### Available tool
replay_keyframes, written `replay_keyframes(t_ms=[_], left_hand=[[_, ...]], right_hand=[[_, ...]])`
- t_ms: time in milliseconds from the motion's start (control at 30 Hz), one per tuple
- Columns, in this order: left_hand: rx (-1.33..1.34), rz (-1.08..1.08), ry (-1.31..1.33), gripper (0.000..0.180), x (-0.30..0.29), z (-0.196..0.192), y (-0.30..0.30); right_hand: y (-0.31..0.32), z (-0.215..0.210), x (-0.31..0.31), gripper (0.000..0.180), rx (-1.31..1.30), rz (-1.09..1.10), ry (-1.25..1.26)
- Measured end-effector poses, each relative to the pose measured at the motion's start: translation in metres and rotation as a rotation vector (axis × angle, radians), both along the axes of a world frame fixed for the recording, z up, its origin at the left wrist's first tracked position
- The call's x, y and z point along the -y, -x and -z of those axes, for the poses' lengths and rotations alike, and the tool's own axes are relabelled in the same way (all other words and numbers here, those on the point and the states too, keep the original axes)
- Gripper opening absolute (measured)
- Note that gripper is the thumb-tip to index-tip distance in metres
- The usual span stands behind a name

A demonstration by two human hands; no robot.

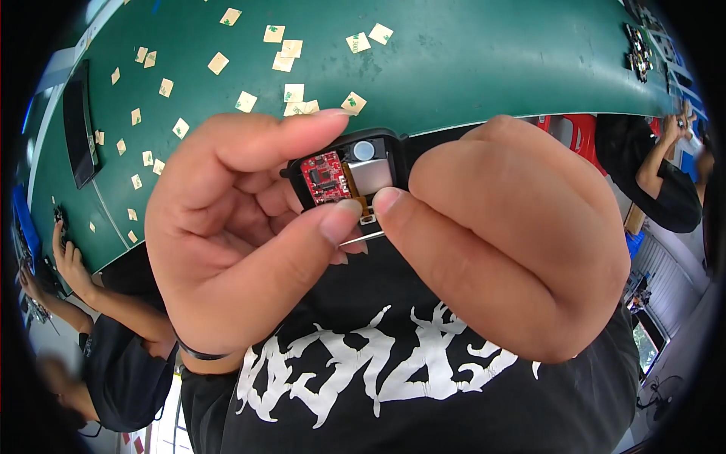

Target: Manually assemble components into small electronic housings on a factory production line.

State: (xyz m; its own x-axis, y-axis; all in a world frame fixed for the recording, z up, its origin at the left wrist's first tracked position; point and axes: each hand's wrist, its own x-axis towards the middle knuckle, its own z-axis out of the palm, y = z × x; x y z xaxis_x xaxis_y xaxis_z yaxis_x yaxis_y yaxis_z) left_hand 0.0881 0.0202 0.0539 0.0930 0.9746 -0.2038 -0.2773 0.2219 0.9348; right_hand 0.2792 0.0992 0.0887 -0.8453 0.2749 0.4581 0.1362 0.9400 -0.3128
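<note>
- I am viewing an open black case, which both hands are holding up near the edge of the green worktop.
- The left hand is pinching the case narrowly, its fingers lying along the upper rim and its thumb pressing near the red circuit board.
- The right hand is placing its thumb beside the brown ribbon; its other fingers are curling out of sight, so I cannot tell their grip.
- I am judging the ribbon most vulnerable: a sideways thumb push could crease it or loosen its end.
- Uneven pinching could tilt the case, letting the silver block shift.
</note>
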Motion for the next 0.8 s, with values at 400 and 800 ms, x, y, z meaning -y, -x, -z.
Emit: replay_keyframes(t_ms=[400, 800], left_hand=[[-0.117, -0.039, -0.008, 0.037, -0.003, 0.0, 0.006], [-0.082, 0.058, -0.126, 0.045, -0.001, -0.006, 0.014]], right_hand=[[-0.011, -0.005, 0.015, 0.033, 0.002, 0.225, 0.045], [-0.005, -0.001, 0.013, 0.034, -0.023, 0.16, 0.03]])
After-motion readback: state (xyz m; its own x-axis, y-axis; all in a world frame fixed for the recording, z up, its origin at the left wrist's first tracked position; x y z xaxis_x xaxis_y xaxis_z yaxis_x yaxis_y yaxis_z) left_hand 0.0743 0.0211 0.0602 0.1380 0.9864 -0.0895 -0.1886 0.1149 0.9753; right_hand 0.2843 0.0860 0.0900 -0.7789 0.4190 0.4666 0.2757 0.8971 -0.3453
